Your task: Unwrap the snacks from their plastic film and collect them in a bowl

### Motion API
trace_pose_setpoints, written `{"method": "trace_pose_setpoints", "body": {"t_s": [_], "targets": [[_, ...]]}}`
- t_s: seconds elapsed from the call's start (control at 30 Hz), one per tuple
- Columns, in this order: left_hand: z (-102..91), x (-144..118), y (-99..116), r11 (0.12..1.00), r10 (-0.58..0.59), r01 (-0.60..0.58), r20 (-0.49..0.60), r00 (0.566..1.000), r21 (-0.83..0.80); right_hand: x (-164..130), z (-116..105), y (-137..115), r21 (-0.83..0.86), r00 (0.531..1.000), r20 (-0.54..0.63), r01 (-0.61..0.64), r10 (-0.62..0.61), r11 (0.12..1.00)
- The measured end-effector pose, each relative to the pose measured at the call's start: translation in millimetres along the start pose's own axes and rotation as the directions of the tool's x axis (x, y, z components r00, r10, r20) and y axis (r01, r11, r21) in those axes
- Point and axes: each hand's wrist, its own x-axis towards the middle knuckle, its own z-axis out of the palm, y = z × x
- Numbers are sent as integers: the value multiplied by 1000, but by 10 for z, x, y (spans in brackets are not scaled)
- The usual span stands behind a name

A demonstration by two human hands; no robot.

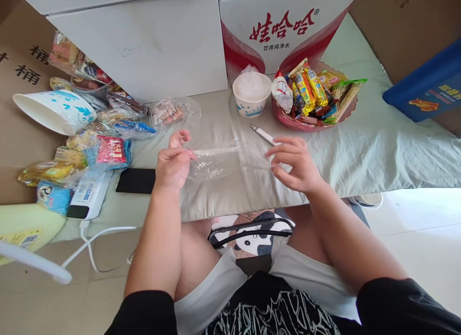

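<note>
A clear plastic bag (212, 166) is stretched flat between my two hands, just over the cloth-covered table. The fingertips of my left hand (173, 161) pinch its left end. My right hand (296, 163) has thumb and fingers closed on its right end, with the other fingers fanned out. Close behind the right fingers lies a slim white pen-like tool (264, 134) with a metal tip, partly covered by the hand. Further back stands a paper cup (249, 108) with crumpled clear plastic inside. A black phone (136, 181) rests left of my left wrist.
A red basket (313, 127) of wrapped snacks stands at back right, before white cartons (151, 47). On the left lie a tipped paper tub (59, 112), several snack packets (111, 150) and a white power strip (90, 193) with a cable. A blue box (425, 85) stands far right.
</note>
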Motion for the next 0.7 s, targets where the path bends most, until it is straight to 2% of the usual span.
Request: {"method": "trace_pose_setpoints", "body": {"t_s": [0.03,0.07,0.1,0.17,0.23,0.27,0.3,0.33,0.37,0.4,0.43,0.47,0.53,0.57,0.63,0.7], "targets": [[-5,-7,29,997,-48,49,29,998,-62,-9,-16,-31,166,995,91,-41,26,985],[-4,-14,57,991,-80,84,47,996,-103,-19,-36,-60,343,983,168,-127,72,931],[5,-21,83,987,-98,104,55,994,-126,-29,-61,-89,513,964,233,-233,127,826],[45,-31,121,981,-115,123,58,992,-148,-47,-119,-138,774,922,328,-387,207,500],[106,-31,143,976,-159,167,67,985,-139,-52,-169,-154,894,896,373,-416,241,167],[139,-27,149,969,-206,215,77,975,-125,-43,-179,-142,917,889,375,-398,264,36],[171,-21,152,954,-268,277,91,959,-110,-24,-175,-113,932,884,359,-357,301,-62],[200,-12,154,931,-341,352,113,933,-96,7,-155,-69,948,879,318,-294,356,-121],[224,-1,153,897,-420,434,145,896,-81,49,-120,-13,964,865,265,-229,425,-135],[245,12,149,857,-493,511,186,850,-63,100,-72,50,980,850,199,-172,488,-101],[263,26,144,817,-552,575,231,801,-42,158,-15,110,989,833,136,-147,537,-23],[279,39,136,780,-598,626,278,752,-16,216,46,160,980,813,99,-180,574,86],[313,58,117,723,-659,689,358,662,56,316,166,204,925,790,117,-308,602,224],[333,62,108,706,-677,702,386,626,100,347,221,191,883,798,168,-383,579,272],[377,55,97,690,-697,701,427,576,181,362,323,102,799,813,347,-518,468,307],[418,35,95,699,-689,682,454,565,213,319,416,-31,726,785,545,-618,295,302]]}}
